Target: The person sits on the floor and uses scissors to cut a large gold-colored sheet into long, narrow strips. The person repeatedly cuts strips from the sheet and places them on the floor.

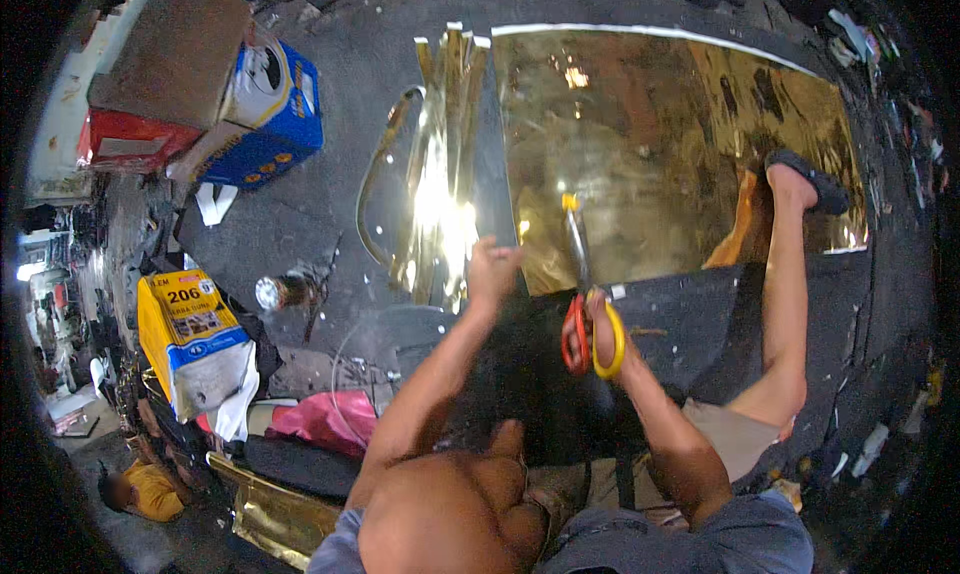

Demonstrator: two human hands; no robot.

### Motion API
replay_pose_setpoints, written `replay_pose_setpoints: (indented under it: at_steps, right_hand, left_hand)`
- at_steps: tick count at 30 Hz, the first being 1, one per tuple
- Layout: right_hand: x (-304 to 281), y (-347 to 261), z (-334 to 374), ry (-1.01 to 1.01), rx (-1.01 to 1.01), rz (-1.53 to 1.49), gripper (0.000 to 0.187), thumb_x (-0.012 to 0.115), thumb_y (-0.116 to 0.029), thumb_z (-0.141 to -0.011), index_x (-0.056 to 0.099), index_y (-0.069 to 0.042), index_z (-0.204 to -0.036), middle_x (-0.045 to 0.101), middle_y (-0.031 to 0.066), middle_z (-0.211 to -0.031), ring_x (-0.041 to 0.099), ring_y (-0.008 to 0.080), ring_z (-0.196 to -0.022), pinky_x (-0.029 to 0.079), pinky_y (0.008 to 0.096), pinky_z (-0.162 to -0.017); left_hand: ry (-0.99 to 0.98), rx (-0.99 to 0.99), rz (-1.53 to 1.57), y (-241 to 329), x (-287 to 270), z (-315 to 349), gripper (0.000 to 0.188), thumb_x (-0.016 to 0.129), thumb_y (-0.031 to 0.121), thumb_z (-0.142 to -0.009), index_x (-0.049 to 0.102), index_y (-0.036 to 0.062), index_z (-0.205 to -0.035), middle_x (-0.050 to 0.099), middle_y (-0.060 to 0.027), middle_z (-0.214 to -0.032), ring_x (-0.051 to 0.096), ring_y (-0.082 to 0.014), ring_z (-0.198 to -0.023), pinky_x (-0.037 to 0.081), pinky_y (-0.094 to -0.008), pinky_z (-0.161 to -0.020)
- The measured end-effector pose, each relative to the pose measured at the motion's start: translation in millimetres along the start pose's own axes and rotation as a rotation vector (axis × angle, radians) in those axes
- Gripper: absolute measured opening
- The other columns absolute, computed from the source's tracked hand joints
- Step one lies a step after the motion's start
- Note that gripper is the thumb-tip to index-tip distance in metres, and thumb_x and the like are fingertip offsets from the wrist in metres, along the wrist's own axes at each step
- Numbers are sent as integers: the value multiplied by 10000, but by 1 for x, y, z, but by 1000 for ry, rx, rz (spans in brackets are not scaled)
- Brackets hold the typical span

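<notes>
My right hand (601, 326) is closed on scissors (579, 256) with one red and one yellow handle loop. The blades point away from me over a large shiny gold sheet (640, 144) lying flat on the dark floor. A small bright yellow patch shows at the blade tips. By the sheet's near left corner is my left hand (493, 271), its fingers apart and nothing visible in them. Just left of it lies a bundle of long, narrow gold strips (436, 164), one curling out to the left. Whether my left fingertips touch the sheet's edge is unclear.
My sandalled foot (808, 182) rests on the sheet's right side. At left stand a blue box (280, 114), a yellow bag (190, 319) and a clear roll-like object (280, 292). Pink cloth (325, 419) and another gold piece (280, 514) lie nearby. A person in yellow (155, 491) is at lower left.
</notes>
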State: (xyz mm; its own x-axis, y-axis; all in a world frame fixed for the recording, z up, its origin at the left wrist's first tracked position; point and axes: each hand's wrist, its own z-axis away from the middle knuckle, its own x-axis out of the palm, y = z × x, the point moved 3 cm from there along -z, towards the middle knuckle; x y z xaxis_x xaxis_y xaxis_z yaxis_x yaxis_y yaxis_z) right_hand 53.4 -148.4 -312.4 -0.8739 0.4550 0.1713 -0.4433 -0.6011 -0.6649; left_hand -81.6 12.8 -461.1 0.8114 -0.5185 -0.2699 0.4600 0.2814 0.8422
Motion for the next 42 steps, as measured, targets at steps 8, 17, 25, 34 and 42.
replay_pose_setpoints:
  at_steps: [8, 17, 25, 34, 42]
  right_hand:
    - [46, 75, 93, -284, 293, -232, 410, 526, -465, -881, 540, -78, -1019, 562, 34, -808, 582, 134, -590, 519, 290, -516]
    - [55, 56, 53, -56, 305, -6, 834, 374, -795, -789, 537, 23, -802, 485, 54, -542, 536, 155, -449, 459, 290, -431]
    - [47, 60, 34, -8, 189, 102, 824, 396, -786, -794, 557, 22, -778, 472, 42, -538, 525, 143, -438, 430, 288, -391]
    - [52, 53, 25, 37, 175, 221, 734, 411, -773, -808, 504, -77, -593, 482, 14, -482, 536, 163, -429, 445, 308, -435]
    - [56, 55, 24, 103, -4, 316, 767, 395, -760, -828, 493, -68, -510, 444, 47, -447, 496, 191, -417, 399, 357, -430]
  left_hand:
    - [-62, -186, 106, 95, -21, 20, 131, 688, 125, -794, 644, 22, -726, 649, -59, -660, 587, -112, -560, 473, -244, -536]
    - [-60, -167, 27, 116, -26, 23, 157, 665, 137, -811, 623, 20, -715, 604, -45, -614, 538, -111, -527, 441, -263, -516]
    - [-226, 50, -242, 108, -8, 60, 344, 569, 310, -913, 622, -24, -848, 577, -99, -610, 546, -147, -575, 422, -334, -554]
    - [-150, 87, -225, 86, -9, 70, 299, 502, 260, -940, 592, -23, -918, 547, -107, -666, 513, -170, -649, 428, -360, -619]
    - [-172, 42, -47, 104, -11, 78, 259, 491, 205, -944, 606, -20, -890, 565, 3, -684, 453, -81, -629, 379, -304, -563]
